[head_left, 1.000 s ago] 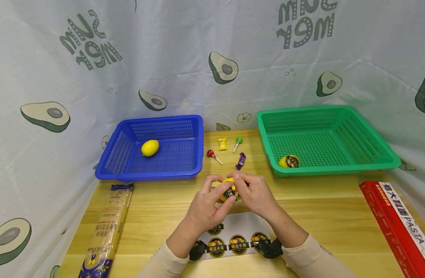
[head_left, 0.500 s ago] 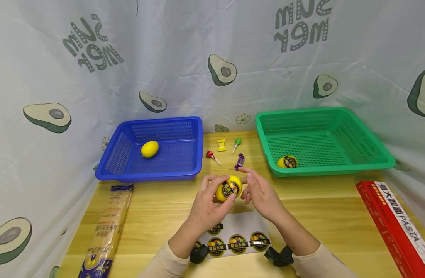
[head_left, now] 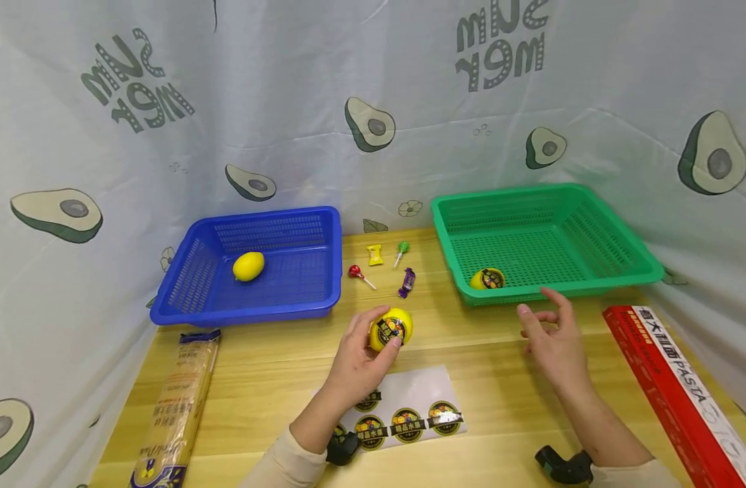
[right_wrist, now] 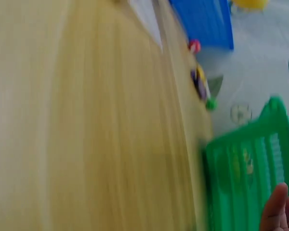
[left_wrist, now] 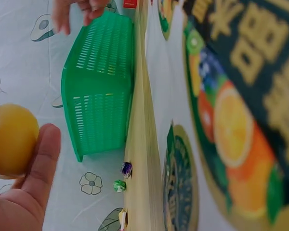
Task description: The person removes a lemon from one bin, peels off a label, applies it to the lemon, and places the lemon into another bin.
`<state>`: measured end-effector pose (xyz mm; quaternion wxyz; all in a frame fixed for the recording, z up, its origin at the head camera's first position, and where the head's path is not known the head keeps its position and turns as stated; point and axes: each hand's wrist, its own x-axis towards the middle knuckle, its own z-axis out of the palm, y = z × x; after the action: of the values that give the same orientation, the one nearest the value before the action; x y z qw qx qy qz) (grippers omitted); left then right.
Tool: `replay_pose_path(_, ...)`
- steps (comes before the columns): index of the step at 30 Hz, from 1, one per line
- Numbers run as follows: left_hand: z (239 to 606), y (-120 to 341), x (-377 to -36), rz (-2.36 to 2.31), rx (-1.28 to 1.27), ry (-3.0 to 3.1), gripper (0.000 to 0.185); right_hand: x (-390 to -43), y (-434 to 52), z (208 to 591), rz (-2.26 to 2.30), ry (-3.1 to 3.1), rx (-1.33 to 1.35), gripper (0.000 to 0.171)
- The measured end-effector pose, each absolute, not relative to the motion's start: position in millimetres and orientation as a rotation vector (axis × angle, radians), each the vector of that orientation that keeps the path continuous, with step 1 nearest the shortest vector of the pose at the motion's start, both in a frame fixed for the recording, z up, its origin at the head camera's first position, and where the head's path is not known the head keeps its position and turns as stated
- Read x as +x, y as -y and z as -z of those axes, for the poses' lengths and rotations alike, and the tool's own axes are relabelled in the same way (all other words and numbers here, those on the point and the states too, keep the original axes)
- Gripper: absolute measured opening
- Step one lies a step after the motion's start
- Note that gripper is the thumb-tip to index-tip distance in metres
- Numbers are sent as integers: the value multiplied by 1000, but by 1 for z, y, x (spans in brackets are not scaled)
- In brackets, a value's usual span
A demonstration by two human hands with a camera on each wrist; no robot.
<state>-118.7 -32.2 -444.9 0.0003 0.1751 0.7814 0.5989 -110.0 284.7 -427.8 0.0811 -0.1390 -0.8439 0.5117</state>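
**Right hand (head_left: 554, 339) swings clear; left hand (head_left: 356, 362) alone holds yellow, rounded lemon (head_left: 404, 318)**

Compared with half a second ago, the right hand has gone from beside the lemon to near the front of the green, slatted plastic basket (head_left: 531, 247). Its index finger points out, the others bend loosely, nothing held. From where I stand, contact with the rim cannot be told.

Left hand pinches the lemon between thumb and fingers, over the pale wooden table (head_left: 488, 386), just beyond the white, glossy paper sheet (head_left: 412, 385). One round, black-and-gold label (head_left: 390, 330) faces up on the fruit; the thumb lies at its lower edge.

Step in hand, as I judge it: steadying a labelled fruit. Best done with a light, even pinch on bare peel; a dragging thumb could crease or lift the label. Pressing its edges outward from the centre should help on such a curve. Any setting-down wants slowness, label up, since round fruit may roll.

Reference sample: another yellow, labelled lemon (head_left: 475, 280), basket's near-left corner.
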Motion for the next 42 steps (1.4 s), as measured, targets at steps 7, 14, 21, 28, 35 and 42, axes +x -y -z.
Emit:
replay_pose_path(7, 443, 32, -126, -1949, 476, -2349, 53, -132, -331, 431, -1352, 2534, -541, 78)
replay_pose_path(14, 419, 18, -151, -1956, 449, -2176, 54, -138, -338, 436, -1384, 2560, -614, 86)
replay_pose_path(21, 386, -23, -199, -1690, 676, -2324, 54, -138, -337, 433, -1421, 2529, -644, 87)
replay_pose_path(28, 376, -68, -246, -1344, 1012, -2547, 56, -139, -333, 434, -1415, 2533, -653, 84)
replay_pose_path(35, 382, -97, -278, -1147, 1078, -2593, 50, -141, -330, 436, -1392, 2535, -658, 82)
replay_pose_path(42, 387, -118, -292, -764, 1171, -2767, 49, -139, -333, 436, -1375, 2490, -682, 79)
